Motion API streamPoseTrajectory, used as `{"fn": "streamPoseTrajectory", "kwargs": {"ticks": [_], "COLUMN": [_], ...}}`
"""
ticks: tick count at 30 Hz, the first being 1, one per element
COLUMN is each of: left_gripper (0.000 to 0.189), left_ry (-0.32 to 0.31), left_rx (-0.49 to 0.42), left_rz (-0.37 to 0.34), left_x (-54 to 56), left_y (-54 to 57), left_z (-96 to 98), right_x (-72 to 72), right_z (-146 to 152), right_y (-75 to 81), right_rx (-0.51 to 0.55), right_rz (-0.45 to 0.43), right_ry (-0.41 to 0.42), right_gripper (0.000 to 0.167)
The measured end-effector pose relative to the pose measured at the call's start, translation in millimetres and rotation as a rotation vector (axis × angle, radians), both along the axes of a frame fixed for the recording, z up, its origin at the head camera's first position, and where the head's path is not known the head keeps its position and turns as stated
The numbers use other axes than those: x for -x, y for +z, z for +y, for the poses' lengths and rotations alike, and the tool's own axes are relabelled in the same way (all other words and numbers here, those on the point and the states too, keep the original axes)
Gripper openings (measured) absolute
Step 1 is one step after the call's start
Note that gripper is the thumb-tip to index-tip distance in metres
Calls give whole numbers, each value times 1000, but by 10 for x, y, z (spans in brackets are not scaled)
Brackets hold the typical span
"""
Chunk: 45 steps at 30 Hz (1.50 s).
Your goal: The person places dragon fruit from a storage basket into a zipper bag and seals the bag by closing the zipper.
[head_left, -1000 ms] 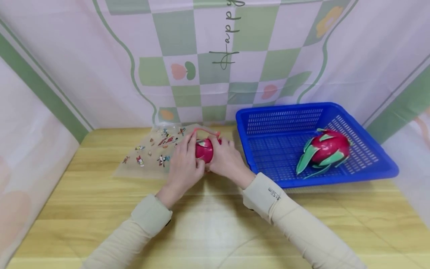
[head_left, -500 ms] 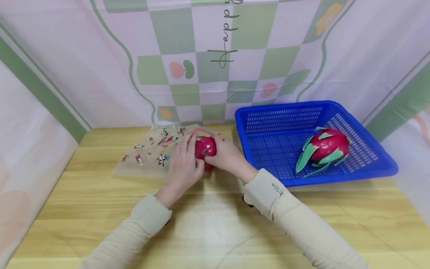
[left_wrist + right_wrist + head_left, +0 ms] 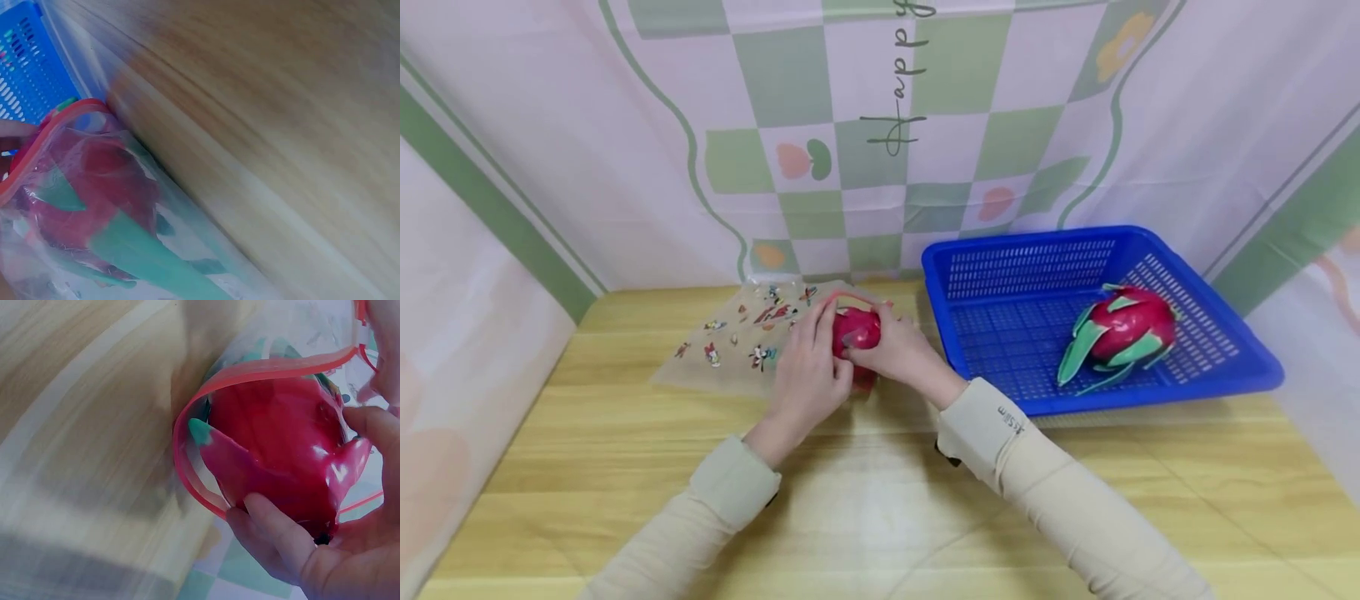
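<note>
A person's right hand (image 3: 904, 348) grips a red toy dragon fruit (image 3: 275, 444), with the thumb and fingers bent around one end of it. The fruit sits in the mouth of a clear bag (image 3: 733, 354), partly in and partly out. Its long green leaves (image 3: 150, 256) show through the plastic, and the end in the right hand pokes out. The bag has a red edge (image 3: 184, 440) that goes around the fruit like a loop. The left hand (image 3: 808, 358) holds the bag at this red edge, with its fingers bent there. Little colorful cartoon pictures are on the bag, which lies on a yellow wooden table (image 3: 865, 517). Over to the right is a blue basket (image 3: 1000, 333) with lots of small holes. Another dragon fruit (image 3: 1133, 323), red with green leaves, lies inside it, near the right side. Behind everything hangs a cloth (image 3: 872, 154) with green and white squares. Both sleeves (image 3: 985, 429) are a light cream color.
</note>
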<state>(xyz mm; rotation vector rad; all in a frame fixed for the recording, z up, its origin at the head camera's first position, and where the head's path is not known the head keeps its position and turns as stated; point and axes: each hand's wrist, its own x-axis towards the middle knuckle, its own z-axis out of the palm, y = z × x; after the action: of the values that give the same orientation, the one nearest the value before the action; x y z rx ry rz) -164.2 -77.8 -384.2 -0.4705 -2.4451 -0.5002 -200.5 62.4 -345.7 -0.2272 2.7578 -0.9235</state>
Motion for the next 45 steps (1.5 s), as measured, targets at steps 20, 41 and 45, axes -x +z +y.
{"fn": "streamPoseTrajectory", "kwargs": {"ticks": [20,41,45], "left_gripper": [65,69,67], "left_ry": [-7,-40,-65], "left_rx": [52,88,108], "left_rz": [12,143,142], "left_x": [-22,-106,-129], "left_y": [-30,60,65], "left_z": [-1,115,140], "right_x": [-18,21,26], "right_z": [-44,-54,-51], "right_y": [-91,-56,-26], "right_rx": [282,699,817], "right_rz": [-20,-115,-157], "right_ry": [-183,-453,-481], "right_gripper": [72,78,71]}}
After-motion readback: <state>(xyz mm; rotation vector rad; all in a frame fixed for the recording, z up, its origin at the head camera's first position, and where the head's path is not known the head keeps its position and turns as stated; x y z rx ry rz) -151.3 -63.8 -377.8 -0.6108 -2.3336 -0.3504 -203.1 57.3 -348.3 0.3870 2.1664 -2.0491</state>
